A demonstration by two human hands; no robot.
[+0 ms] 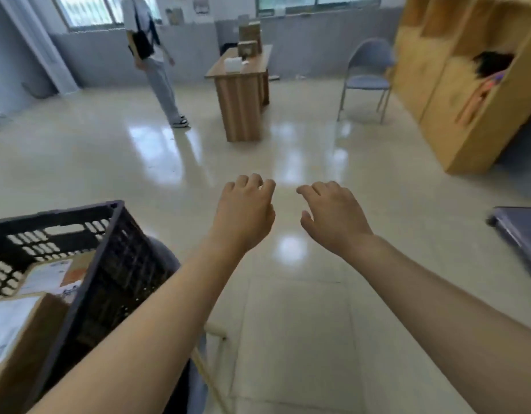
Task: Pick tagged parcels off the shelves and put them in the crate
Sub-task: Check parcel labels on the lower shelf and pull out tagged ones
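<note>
Both my arms reach forward over the floor. My left hand (pixel 243 213) and my right hand (pixel 333 216) hang side by side with loosely curled fingers, and neither holds anything. A black slatted plastic crate (pixel 109 264) stands at the lower left, just left of my left forearm. Inside it lie cardboard parcels (pixel 22 330) with white labels, one (pixel 53 277) with an orange mark. A wooden shelf unit (pixel 455 94) stands at the right, with a dark item (pixel 494 65) and an orange-pink item (pixel 479 98) in one compartment.
A wooden desk (pixel 243 94) with boxes on top stands ahead in mid-room. A blue chair (pixel 367 79) sits right of it, near the shelves. A person (pixel 152 55) stands at the far left. A dark flat object (pixel 521 234) lies on the floor at the right edge.
</note>
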